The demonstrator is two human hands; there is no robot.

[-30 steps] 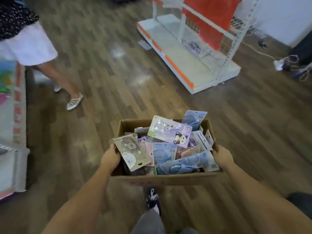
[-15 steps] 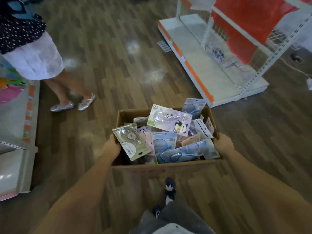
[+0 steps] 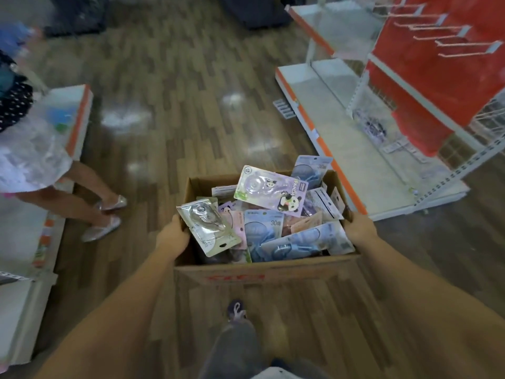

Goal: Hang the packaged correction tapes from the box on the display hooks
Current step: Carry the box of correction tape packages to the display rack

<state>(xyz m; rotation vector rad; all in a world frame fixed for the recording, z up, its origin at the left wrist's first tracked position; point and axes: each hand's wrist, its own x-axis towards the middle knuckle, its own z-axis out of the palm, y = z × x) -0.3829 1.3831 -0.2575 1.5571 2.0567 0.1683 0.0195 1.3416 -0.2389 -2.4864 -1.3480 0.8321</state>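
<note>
I carry an open cardboard box [image 3: 262,270] in front of me, above the wooden floor. It is full of several packaged correction tapes [image 3: 269,198], in purple, blue and cream cards. My left hand [image 3: 172,236] grips the box's left wall. My right hand [image 3: 359,228] grips its right wall. The display hooks [image 3: 442,36] stick out of a red panel on a white rack at the upper right, and they carry nothing.
The rack's white base shelf [image 3: 347,138] with an orange edge lies ahead on the right. Another person [image 3: 57,176] in a white skirt stands at the left beside a low shelf unit [image 3: 69,116]. My foot [image 3: 236,310] shows below the box.
I have walked forward with the box; the rack and its hooks have come closer and into view. The person at the left has shifted nearer the low shelf. Both hands keep their grip.
</note>
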